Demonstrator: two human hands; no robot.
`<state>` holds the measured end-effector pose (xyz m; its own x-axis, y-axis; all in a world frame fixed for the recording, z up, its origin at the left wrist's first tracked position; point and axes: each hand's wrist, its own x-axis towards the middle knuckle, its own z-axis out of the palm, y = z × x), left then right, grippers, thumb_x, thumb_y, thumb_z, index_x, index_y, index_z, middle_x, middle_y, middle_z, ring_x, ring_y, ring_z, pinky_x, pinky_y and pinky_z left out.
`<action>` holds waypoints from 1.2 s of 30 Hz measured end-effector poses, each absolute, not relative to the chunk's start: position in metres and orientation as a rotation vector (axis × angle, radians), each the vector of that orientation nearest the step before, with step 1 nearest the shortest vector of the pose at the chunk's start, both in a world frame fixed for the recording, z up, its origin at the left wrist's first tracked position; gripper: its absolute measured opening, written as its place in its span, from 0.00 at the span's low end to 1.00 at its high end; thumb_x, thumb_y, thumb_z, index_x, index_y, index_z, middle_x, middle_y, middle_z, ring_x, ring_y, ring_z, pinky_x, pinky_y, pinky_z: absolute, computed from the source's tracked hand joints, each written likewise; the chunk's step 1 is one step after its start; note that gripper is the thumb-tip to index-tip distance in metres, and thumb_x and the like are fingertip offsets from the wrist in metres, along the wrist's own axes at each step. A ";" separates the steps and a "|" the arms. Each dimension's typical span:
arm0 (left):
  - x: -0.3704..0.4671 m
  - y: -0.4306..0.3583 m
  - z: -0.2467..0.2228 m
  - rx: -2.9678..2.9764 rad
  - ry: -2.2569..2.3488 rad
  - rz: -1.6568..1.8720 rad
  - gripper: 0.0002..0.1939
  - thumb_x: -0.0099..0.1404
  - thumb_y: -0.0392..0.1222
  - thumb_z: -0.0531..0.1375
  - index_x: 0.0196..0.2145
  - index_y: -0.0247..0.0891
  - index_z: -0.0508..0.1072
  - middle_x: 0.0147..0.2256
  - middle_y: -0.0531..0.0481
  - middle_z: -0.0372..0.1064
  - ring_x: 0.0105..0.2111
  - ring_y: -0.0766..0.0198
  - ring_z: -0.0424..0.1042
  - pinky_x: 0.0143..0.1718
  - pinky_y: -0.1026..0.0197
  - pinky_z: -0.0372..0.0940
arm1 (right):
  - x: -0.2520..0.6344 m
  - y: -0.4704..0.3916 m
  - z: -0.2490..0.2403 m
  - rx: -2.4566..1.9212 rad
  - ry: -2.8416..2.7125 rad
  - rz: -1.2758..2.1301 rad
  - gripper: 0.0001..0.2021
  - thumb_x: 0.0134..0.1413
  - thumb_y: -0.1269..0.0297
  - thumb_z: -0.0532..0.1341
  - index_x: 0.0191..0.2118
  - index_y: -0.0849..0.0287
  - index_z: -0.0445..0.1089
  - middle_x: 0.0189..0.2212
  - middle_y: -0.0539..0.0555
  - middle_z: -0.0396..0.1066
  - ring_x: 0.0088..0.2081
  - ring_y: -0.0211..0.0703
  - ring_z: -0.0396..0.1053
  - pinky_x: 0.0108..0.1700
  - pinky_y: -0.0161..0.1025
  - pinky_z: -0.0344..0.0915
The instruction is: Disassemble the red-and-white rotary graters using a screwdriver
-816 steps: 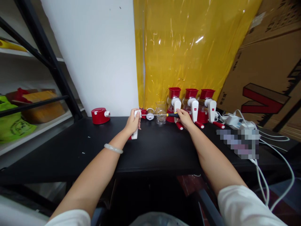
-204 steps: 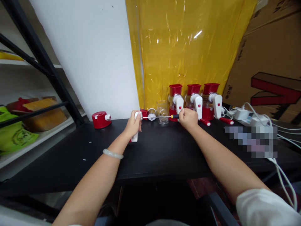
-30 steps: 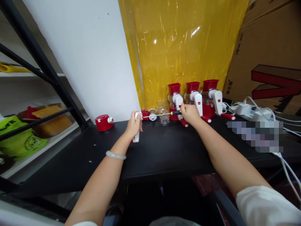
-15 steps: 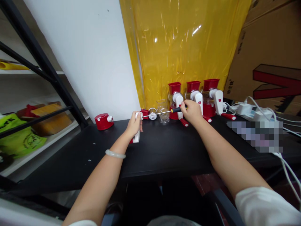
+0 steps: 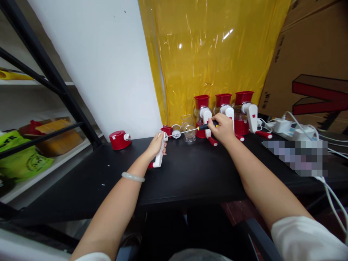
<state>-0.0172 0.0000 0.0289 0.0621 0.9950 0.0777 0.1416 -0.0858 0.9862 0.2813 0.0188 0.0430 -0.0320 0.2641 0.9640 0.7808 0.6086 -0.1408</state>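
A smooth white crank (image 5: 159, 157) is clasped in the left hand (image 5: 155, 145) over the black table (image 5: 185, 177), its red knob (image 5: 150, 165) lowermost. A screwdriver (image 5: 202, 127) is gripped by its black-and-yellow handle in the right hand (image 5: 223, 127), its slim metal shaft (image 5: 183, 132) directed at the crank's rounded end.
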 end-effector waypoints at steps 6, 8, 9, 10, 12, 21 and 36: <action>-0.016 0.002 0.022 1.398 1.227 1.115 0.15 0.71 0.57 0.48 0.37 0.43 0.56 0.18 0.61 0.58 0.11 0.69 0.59 0.13 0.66 0.62 | 0.282 0.023 0.043 -0.908 -1.576 -0.395 0.11 0.56 0.62 0.57 0.23 0.55 0.61 0.23 0.52 0.66 0.29 0.43 0.65 0.35 0.40 0.61; -0.016 0.005 0.019 1.421 1.232 1.149 0.15 0.71 0.57 0.48 0.38 0.43 0.57 0.18 0.62 0.58 0.11 0.70 0.59 0.13 0.66 0.62 | 0.282 0.025 0.042 -0.941 -1.565 -0.299 0.10 0.55 0.61 0.57 0.23 0.55 0.62 0.24 0.53 0.67 0.30 0.43 0.66 0.35 0.40 0.61; -0.016 0.007 0.017 1.435 1.244 1.171 0.15 0.71 0.57 0.48 0.38 0.43 0.57 0.19 0.62 0.58 0.11 0.70 0.59 0.13 0.66 0.62 | 0.281 0.026 0.042 -0.972 -1.556 -0.239 0.10 0.54 0.61 0.57 0.24 0.55 0.63 0.25 0.53 0.68 0.30 0.43 0.66 0.36 0.40 0.61; -0.017 0.008 0.016 1.451 1.262 1.197 0.15 0.71 0.57 0.48 0.39 0.43 0.57 0.19 0.62 0.58 0.11 0.70 0.59 0.13 0.66 0.61 | 0.281 0.026 0.041 -1.012 -1.546 -0.173 0.09 0.54 0.60 0.57 0.25 0.56 0.64 0.25 0.53 0.69 0.30 0.43 0.66 0.36 0.39 0.61; -0.018 0.010 0.016 1.496 1.285 1.251 0.14 0.71 0.56 0.48 0.40 0.43 0.58 0.19 0.62 0.58 0.11 0.70 0.60 0.13 0.67 0.62 | 0.280 0.027 0.040 -1.112 -1.534 -0.041 0.10 0.54 0.58 0.57 0.25 0.57 0.66 0.25 0.53 0.71 0.29 0.43 0.67 0.36 0.39 0.61; -0.024 -0.001 0.028 1.848 1.247 1.456 0.16 0.70 0.57 0.49 0.46 0.42 0.60 0.22 0.61 0.60 0.14 0.70 0.63 0.16 0.66 0.63 | 0.278 0.022 0.042 -1.538 -1.678 0.203 0.27 0.64 0.51 0.48 0.18 0.57 0.66 0.16 0.55 0.67 0.26 0.46 0.70 0.33 0.39 0.58; -0.028 -0.001 0.033 1.873 1.291 1.461 0.15 0.72 0.55 0.47 0.46 0.42 0.59 0.23 0.60 0.61 0.14 0.69 0.64 0.16 0.67 0.63 | 0.273 0.025 0.033 -1.581 -1.800 -0.222 0.27 0.66 0.56 0.46 0.24 0.59 0.75 0.22 0.60 0.74 0.25 0.47 0.70 0.28 0.40 0.53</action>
<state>-0.0282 -0.0009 0.0331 0.0087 0.8595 0.5111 0.4013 -0.4712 0.7855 0.2733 0.0248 0.0335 0.0106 0.7942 0.6076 0.9182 0.2329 -0.3204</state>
